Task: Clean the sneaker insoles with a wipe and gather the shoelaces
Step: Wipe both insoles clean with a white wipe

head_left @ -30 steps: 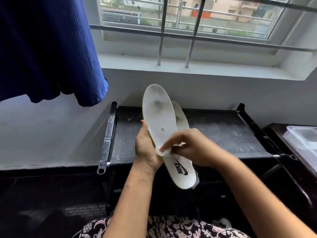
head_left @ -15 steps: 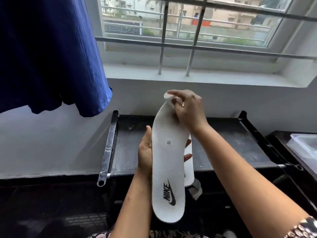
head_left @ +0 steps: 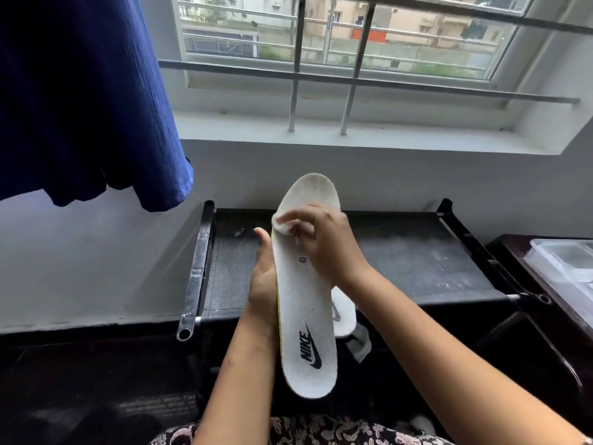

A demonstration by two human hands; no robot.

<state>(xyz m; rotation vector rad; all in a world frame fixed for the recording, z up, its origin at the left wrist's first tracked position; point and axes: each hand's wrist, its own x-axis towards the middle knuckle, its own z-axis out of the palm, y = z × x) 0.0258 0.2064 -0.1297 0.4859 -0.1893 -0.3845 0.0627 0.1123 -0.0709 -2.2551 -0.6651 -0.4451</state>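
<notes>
Single view, head-worn, wide-angle. Faces forward and down, over wearer's own forearms (head_left: 449, 348), toward black tube-framed rack with dark mesh top (head_left: 417, 261) against grey wall (head_left: 80, 252). Close range: long white Nike-printed foam insole (head_left: 305, 316) sits mid-frame, near lens. Upper frame takes in barred glass window (head_left: 401, 36); bars bow near edges. Bottom edge catches floral patterned fabric (head_left: 321, 431), probably wearer's lap.

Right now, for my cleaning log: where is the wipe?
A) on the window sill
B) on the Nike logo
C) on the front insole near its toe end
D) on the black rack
C: the right hand presses the wipe against the front insole near its toe.
</notes>
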